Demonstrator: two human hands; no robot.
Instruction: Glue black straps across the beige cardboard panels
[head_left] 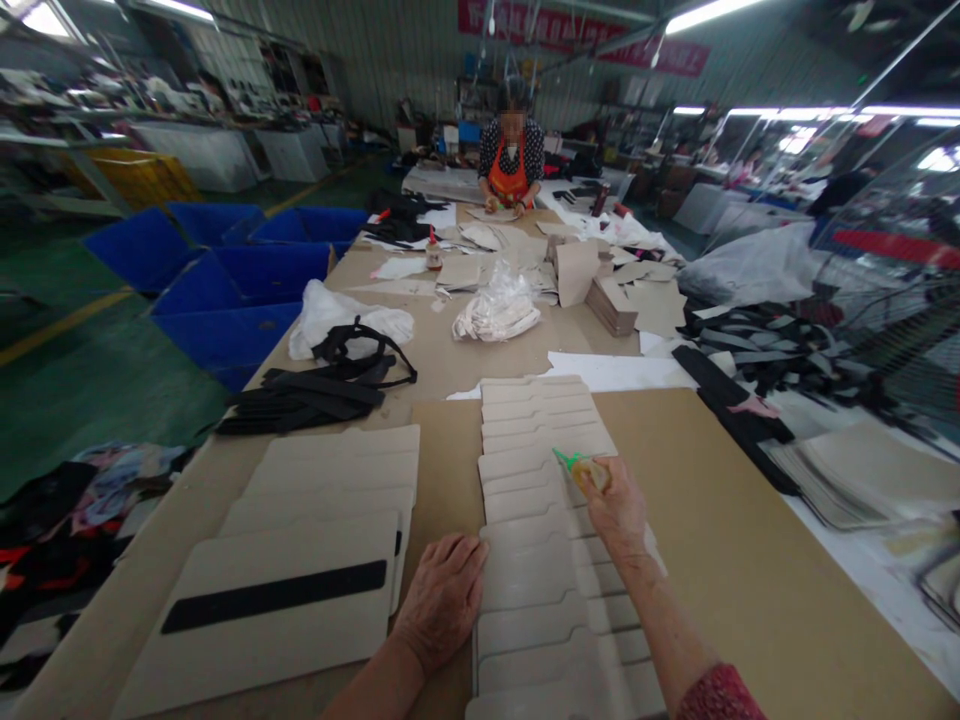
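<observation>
Overlapping beige panels (525, 560) run in a long column down the middle of the table. My right hand (619, 500) is closed around a small yellowish bottle (590, 476) with a green nozzle, which points left over the upper part of the column. My left hand (444, 590) lies on the table at the column's left edge, fingers extended and fairly close together, nothing visible in it. Left of it is another group of beige panels (300, 535); the front one bears a black strip (276, 597).
Black straps (315, 395) and a plastic bag of pale pieces (496, 312) lie farther up the table (735, 520). Blue bins (225, 310) stand at the left. A person in an orange apron (511, 180) works at the far end. Panel stacks (870, 465) sit at right.
</observation>
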